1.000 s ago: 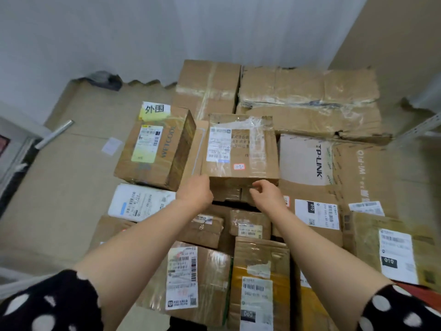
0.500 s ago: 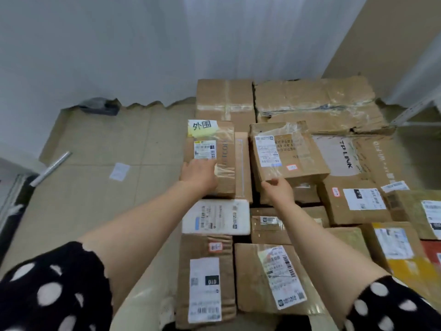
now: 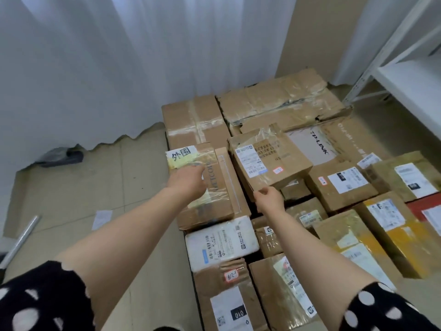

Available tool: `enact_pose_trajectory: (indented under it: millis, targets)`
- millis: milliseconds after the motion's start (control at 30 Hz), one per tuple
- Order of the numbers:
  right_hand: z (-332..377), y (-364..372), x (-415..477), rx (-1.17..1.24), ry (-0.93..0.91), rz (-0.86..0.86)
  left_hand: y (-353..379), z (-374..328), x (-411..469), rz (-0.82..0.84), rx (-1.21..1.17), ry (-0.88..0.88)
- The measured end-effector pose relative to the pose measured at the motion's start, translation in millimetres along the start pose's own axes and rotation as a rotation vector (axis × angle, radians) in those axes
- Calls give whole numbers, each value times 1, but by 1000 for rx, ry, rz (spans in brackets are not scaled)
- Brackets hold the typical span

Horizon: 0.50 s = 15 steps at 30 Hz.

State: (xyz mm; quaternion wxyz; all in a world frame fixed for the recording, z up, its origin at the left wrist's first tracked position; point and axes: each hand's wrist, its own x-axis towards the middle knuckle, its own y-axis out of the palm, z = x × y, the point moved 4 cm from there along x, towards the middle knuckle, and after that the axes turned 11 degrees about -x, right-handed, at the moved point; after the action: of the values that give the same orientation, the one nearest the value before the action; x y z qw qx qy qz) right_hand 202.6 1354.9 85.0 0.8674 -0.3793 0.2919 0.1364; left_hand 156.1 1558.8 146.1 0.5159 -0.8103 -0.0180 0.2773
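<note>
Two hands work among stacked parcels (image 3: 341,185): the left hand (image 3: 188,181) lies on the brown cardboard box with a yellow handwritten label (image 3: 207,209), likely steadying it, its fingers hidden so I cannot tell whether they grip. Just beside, the right hand (image 3: 269,199) pinches the near edge of the tape-wrapped brown carton (image 3: 274,158), perched tilted on lower parcels, probably to lift it.

The left hand (image 3: 188,181) rests flat on the yellow-labelled box (image 3: 211,211) at the pile's left edge. The right hand (image 3: 270,199) curls against the near side of the tilted taped box (image 3: 274,158), grip unclear.
</note>
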Motion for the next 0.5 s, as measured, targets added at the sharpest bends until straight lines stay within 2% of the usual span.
enact_pose_trajectory:
  millis: [200, 300, 500]
  targets:
    - [-7, 7, 51, 119, 159, -70, -2, -33, 100, 60, -52, 143]
    - [-12, 12, 89, 199, 281, -171, 8, -48, 171, 96, -105, 214]
    - [-21, 34, 147, 395, 477, -311, 38, -64, 279, 211, -157, 262]
